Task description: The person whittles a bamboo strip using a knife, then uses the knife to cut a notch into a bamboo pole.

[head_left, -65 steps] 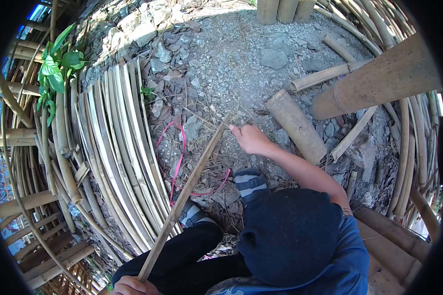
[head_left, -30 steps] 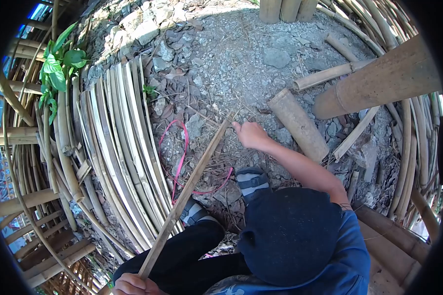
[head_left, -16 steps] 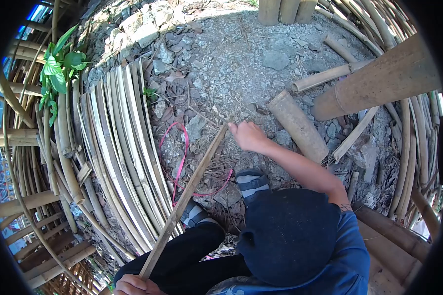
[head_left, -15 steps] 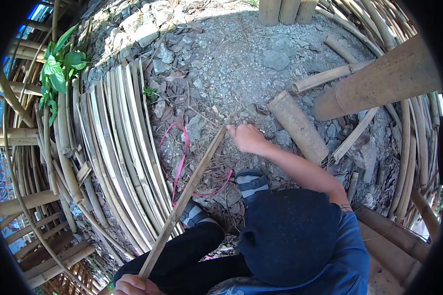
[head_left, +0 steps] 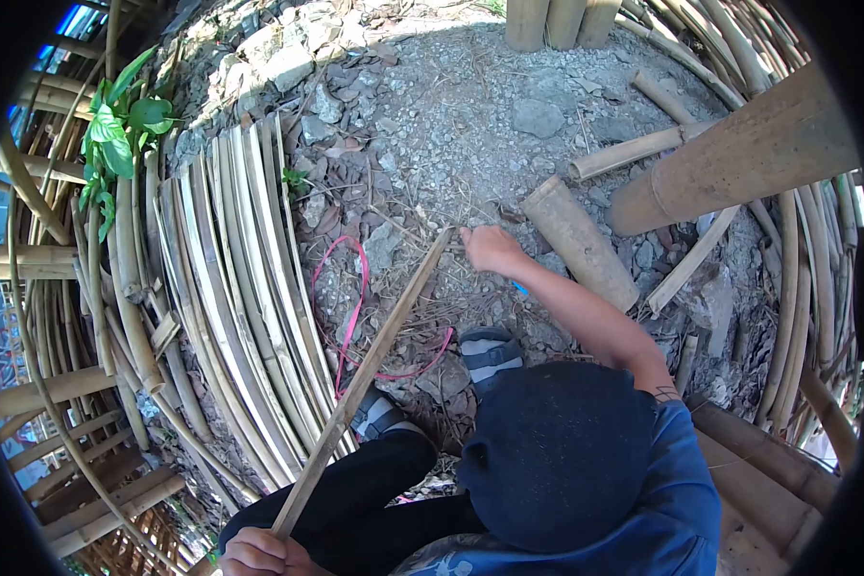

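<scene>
A long split bamboo strip (head_left: 367, 379) slants from the lower left up to the middle of the view. My left hand (head_left: 264, 554) is wrapped round its near end, low in the frame. Close to the far tip is my right hand (head_left: 492, 251), its fingers closed. What they hold, if anything, is hidden, though a small blue piece (head_left: 520, 288) shows under the wrist. The strip passes over one leg, and a pink cord (head_left: 362, 283) lies looped on the ground beside it.
Many split bamboo strips (head_left: 250, 288) lie side by side on the left. A short bamboo piece (head_left: 582, 245) and a thick bamboo pole (head_left: 739, 154) are at right. A dark cap (head_left: 557, 461) hides the lower middle. Leafy plant (head_left: 115, 134) at upper left; stony ground ahead.
My right hand has moved slightly right and away from me, off the strip's tip, and a blue piece now shows below the wrist. My left hand keeps its hold.
</scene>
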The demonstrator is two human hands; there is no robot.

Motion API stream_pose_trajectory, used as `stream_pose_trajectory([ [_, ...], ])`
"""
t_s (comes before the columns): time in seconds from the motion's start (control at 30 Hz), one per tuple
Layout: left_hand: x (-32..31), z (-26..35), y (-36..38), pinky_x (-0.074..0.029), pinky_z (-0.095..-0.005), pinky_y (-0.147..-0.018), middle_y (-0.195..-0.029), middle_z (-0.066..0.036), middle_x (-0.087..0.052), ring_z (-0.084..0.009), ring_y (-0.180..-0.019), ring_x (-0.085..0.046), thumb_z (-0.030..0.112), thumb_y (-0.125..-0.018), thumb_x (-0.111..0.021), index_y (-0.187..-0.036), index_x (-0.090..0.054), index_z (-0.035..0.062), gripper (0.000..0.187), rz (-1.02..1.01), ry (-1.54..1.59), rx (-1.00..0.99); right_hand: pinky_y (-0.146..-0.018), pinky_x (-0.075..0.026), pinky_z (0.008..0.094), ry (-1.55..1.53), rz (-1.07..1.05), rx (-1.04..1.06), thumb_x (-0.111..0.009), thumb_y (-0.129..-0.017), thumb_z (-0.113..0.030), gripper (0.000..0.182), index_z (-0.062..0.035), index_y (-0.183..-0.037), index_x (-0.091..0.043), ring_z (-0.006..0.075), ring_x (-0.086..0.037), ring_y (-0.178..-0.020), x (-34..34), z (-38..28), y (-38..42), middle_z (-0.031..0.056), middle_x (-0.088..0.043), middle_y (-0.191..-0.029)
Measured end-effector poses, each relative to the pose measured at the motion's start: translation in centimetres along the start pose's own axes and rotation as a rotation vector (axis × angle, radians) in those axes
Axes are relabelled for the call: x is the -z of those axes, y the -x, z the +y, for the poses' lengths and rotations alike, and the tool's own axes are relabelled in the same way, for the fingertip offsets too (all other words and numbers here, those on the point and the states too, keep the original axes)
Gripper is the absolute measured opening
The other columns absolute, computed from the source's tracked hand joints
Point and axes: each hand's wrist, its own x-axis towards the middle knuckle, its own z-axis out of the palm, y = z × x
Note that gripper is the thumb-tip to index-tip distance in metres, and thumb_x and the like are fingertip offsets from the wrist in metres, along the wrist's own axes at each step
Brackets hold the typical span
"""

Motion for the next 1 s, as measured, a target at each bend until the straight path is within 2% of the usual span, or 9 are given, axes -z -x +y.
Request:
stream_pose_trajectory([
  [0.17, -0.2, -0.1, -0.1, -0.018, -0.0274, -0.043, -0.052, 0.004, -0.023, -0.0086, -0.043, -0.020, 0.001, -0.090, -0.053, -0.065, -0.027, 0.0182, 0.040, -0.010, 0.063, -0.015, -0.098, -0.050, 0.0541, -0.069, 0.075, -0.031, -0.032, -0.107, -0.043, 0.064, 0.0069, -0.103, -0.071, 0.0477, -0.066, -0.106, 0.5, -0.3, 1.2, 0.0322, -0.069, -0.106],
  [0.23, -0.2, -0.4, -0.2, -0.018, -0.0274, -0.043, -0.052, 0.004, -0.023, -0.0085, -0.043, -0.020, 0.001, -0.089, -0.053, -0.065, -0.027, 0.0182, 0.040, 0.005, 0.073, -0.020, -0.097, -0.049, 0.0549, -0.156, 0.006, -0.003, -0.033, -0.107, -0.045, 0.066, 0.0097, -0.098, -0.070, 0.0509, -0.065, -0.103, 0.9, -0.7, 2.8, 0.0343, -0.068, -0.101],
  [0.33, -0.5, -0.5, -0.5, -0.018, -0.0271, -0.043, -0.052, 0.004, -0.023, -0.0084, -0.043, -0.019, 0.000, -0.089, -0.052, -0.065, -0.026, 0.0178, 0.040, 0.007, 0.078, -0.027, -0.095, -0.049, 0.0562, -0.216, 0.046, 0.054, -0.034, -0.106, -0.045, 0.067, 0.0105, -0.093, -0.070, 0.0532, -0.064, -0.101, -0.8, -0.7, 4.2, 0.0368, -0.066, -0.096],
  [0.37, -0.6, -0.6, -0.6, -0.018, -0.0271, -0.043, -0.052, 0.004, -0.023, -0.0084, -0.043, -0.019, 0.000, -0.089, -0.052, -0.065, -0.026, 0.0177, 0.040, -0.003, 0.091, -0.023, -0.096, -0.048, 0.0559, -0.232, 0.025, 0.050, -0.035, -0.106, -0.048, 0.066, 0.0064, -0.096, -0.071, 0.0526, -0.063, -0.103, -1.1, -0.5, 3.9, 0.0386, -0.065, -0.100],
  [0.5, -0.5, -0.4, -0.5, -0.017, -0.0274, -0.043, -0.052, 0.004, -0.023, -0.0082, -0.044, -0.019, -0.001, -0.090, -0.052, -0.065, -0.027, 0.0171, 0.040, 0.001, 0.083, -0.016, -0.094, -0.049, 0.0563, -0.170, -0.014, -0.001, -0.034, -0.106, -0.045, 0.066, 0.0073, -0.094, -0.071, 0.0528, -0.064, -0.102, -1.0, -0.5, 2.6, 0.0353, -0.068, -0.099],
  [0.7, 0.3, -0.5, -0.2, -0.019, -0.0280, -0.043, -0.052, 0.003, -0.025, -0.0085, -0.043, -0.022, 0.000, -0.091, -0.054, -0.065, -0.028, 0.0161, 0.040, -0.024, 0.049, -0.044, -0.097, -0.050, 0.0546, -0.113, -0.031, -0.037, -0.031, -0.107, -0.045, 0.064, 0.0049, -0.101, -0.072, 0.0493, -0.064, -0.109, -0.5, -2.0, 2.2, 0.0330, -0.068, -0.110],
  [0.77, -0.6, -0.6, -0.2, -0.019, -0.0285, -0.043, -0.052, 0.003, -0.025, -0.0092, -0.043, -0.022, 0.000, -0.091, -0.054, -0.065, -0.028, 0.0158, 0.040, -0.033, 0.069, -0.052, -0.099, -0.050, 0.0531, -0.094, -0.033, -0.024, -0.031, -0.108, -0.043, 0.062, 0.0036, -0.105, -0.072, 0.0472, -0.065, -0.110, -0.6, -2.1, 1.3, 0.0320, -0.068, -0.112],
  [0.93, -0.6, -0.3, 0.3, -0.020, -0.0301, -0.043, -0.052, 0.001, -0.023, -0.0111, -0.043, -0.024, 0.002, -0.092, -0.053, -0.065, -0.027, 0.0156, 0.039, -0.066, 0.086, -0.068, -0.098, -0.051, 0.0524, -0.037, 0.030, 0.049, -0.031, -0.108, -0.042, 0.061, 0.0036, -0.104, -0.072, 0.0462, -0.065, -0.109, -1.1, -1.7, -0.1, 0.0310, -0.069, -0.110],
  [1.0, 0.0, -0.2, 0.9, -0.020, -0.0305, -0.043, -0.051, 0.000, -0.023, -0.0117, -0.043, -0.023, 0.002, -0.093, -0.051, -0.064, -0.025, 0.0150, 0.040, -0.002, 0.095, -0.078, -0.098, -0.051, 0.0523, -0.028, 0.040, 0.060, -0.031, -0.108, -0.041, 0.061, 0.0035, -0.103, -0.072, 0.0459, -0.066, -0.109, -1.2, -1.5, 0.3, 0.0308, -0.069, -0.110],
])
